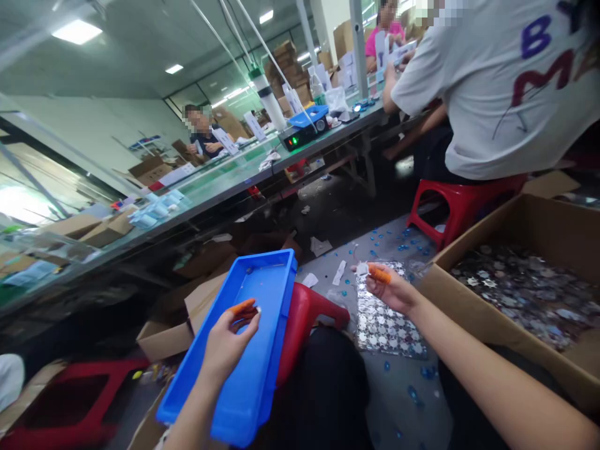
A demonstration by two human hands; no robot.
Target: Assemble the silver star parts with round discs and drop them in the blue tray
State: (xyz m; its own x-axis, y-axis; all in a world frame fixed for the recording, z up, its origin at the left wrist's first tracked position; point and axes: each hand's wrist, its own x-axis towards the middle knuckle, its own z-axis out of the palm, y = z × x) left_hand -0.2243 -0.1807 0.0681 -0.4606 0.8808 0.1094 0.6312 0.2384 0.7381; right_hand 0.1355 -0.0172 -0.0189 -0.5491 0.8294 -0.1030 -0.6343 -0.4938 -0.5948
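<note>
My left hand hangs over the blue plastic tray, orange covers on its fingers. Its thumb and fingertips come together in a pinch; a tiny pale spot shows at the tips, too small to name. Further right, my right hand, also with orange finger covers, is closed on a small pale flat piece, blurred at its edges. Below that hand lies a sheet of shiny silver star-shaped pieces in rows on the floor. The tray rests partly on a red stool.
A cardboard box of loose metal pieces stands at right. Beyond it a person in a white shirt sits on a red stool. A green-topped workbench crosses behind. Blue bits litter the floor.
</note>
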